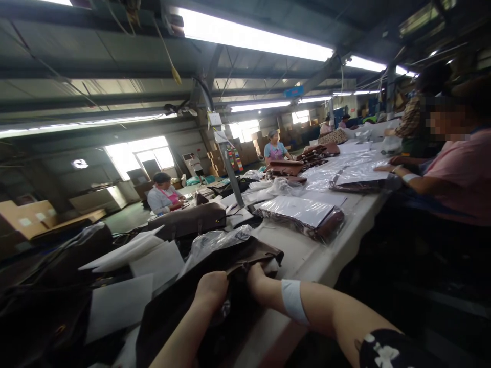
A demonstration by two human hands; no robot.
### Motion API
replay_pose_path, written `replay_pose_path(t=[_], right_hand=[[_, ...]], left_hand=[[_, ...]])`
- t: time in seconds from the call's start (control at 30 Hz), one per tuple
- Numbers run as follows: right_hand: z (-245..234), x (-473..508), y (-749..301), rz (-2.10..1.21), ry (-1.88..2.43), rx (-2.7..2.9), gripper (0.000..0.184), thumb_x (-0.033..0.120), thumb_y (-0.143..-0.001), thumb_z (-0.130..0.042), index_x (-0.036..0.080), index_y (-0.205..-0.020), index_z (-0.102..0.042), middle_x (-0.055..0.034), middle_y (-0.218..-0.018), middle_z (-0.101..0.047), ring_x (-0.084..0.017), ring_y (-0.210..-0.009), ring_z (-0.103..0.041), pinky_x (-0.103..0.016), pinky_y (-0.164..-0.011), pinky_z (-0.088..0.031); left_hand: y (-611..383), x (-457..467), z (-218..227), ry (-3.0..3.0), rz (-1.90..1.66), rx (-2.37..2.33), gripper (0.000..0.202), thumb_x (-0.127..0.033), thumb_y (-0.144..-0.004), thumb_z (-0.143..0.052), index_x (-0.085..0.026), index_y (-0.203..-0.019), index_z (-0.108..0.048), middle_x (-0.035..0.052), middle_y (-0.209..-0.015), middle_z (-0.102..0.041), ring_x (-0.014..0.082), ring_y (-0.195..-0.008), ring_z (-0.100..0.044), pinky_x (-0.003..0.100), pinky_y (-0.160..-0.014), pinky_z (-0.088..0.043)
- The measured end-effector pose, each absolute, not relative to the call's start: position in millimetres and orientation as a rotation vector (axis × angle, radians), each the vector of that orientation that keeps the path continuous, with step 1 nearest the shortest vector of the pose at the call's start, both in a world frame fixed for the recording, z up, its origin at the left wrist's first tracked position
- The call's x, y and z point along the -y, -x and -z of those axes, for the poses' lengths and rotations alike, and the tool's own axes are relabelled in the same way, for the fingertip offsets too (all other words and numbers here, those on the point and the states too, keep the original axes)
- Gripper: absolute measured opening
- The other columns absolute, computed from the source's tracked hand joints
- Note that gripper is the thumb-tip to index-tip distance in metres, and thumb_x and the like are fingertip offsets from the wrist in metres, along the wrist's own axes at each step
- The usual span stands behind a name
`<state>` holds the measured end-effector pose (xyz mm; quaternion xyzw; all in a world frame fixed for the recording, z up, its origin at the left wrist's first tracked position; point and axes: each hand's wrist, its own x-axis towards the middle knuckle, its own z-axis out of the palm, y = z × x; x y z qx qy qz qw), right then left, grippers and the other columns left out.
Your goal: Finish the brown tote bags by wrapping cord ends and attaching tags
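A dark brown handbag lies on the long white table right in front of me. My left hand is curled into a fist at the bag's opening, its fingers tucked out of sight in the bag. My right hand reaches into the same opening, and its fingers are hidden inside. A white band wraps my right forearm. Clear plastic stuffing bulges out of the bag's top.
White paper sheets and more dark bags lie to my left. A plastic-wrapped bag sits further along the table. A person in a pink shirt works at the right, and several others sit farther back. A metal pole rises from the table.
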<state>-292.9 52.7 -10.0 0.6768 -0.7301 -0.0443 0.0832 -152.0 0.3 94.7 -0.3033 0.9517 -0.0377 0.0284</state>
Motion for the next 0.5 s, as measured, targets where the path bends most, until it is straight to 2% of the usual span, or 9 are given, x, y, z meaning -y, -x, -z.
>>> replay_pose_path(t=[0.1, 0.2, 0.3, 0.43, 0.5], right_hand=[[12.7, -65.5, 285.3, 0.121, -2.085, 2.003, 0.035, 0.016, -0.08, -0.059, 0.007, -0.113, -0.065, -0.0205, -0.123, -0.061, -0.035, -0.116, -0.054, -0.054, -0.096, -0.046], [10.4, -72.8, 284.8, -0.016, -2.181, 1.91, 0.029, 0.018, -0.081, -0.057, 0.011, -0.107, -0.067, -0.0167, -0.115, -0.066, -0.028, -0.11, -0.057, -0.044, -0.091, -0.049], [8.8, -66.4, 288.9, -0.026, -2.074, 2.09, 0.027, 0.015, -0.082, -0.054, 0.011, -0.105, -0.068, -0.0162, -0.106, -0.069, -0.027, -0.101, -0.062, -0.042, -0.085, -0.052], [13.3, -54.3, 297.1, -0.051, -2.077, 2.09, 0.029, 0.011, -0.087, -0.046, 0.012, -0.106, -0.068, -0.0145, -0.116, -0.066, -0.025, -0.106, -0.061, -0.04, -0.091, -0.051], [19.1, -54.4, 300.7, -0.06, -2.115, 2.051, 0.029, 0.01, -0.087, -0.045, 0.013, -0.104, -0.069, -0.0121, -0.112, -0.068, -0.025, -0.105, -0.061, -0.038, -0.093, -0.05]], left_hand=[[148.9, 5.6, -95.0, 0.952, 0.1, -2.927, 0.039, -0.028, -0.088, -0.034, -0.014, -0.086, -0.071, 0.0162, -0.093, -0.074, 0.0307, -0.091, -0.069, 0.04, -0.075, -0.052], [148.4, 8.9, -97.4, 0.949, 0.1, -2.927, 0.04, -0.029, -0.089, -0.033, -0.014, -0.086, -0.07, 0.0168, -0.094, -0.073, 0.0312, -0.091, -0.069, 0.04, -0.076, -0.051], [147.7, 8.2, -98.4, 0.915, 0.105, -2.924, 0.039, -0.029, -0.088, -0.035, -0.015, -0.084, -0.07, 0.0157, -0.093, -0.073, 0.0301, -0.092, -0.069, 0.039, -0.076, -0.05], [144.5, 8.1, -97.7, 0.895, 0.125, -2.902, 0.037, -0.032, -0.088, -0.036, -0.016, -0.086, -0.07, 0.0153, -0.094, -0.073, 0.0287, -0.093, -0.069, 0.038, -0.078, -0.05], [143.2, 10.1, -97.8, 0.89, 0.137, -2.887, 0.037, -0.032, -0.089, -0.036, -0.016, -0.087, -0.07, 0.0156, -0.095, -0.073, 0.0285, -0.092, -0.069, 0.038, -0.078, -0.05]])
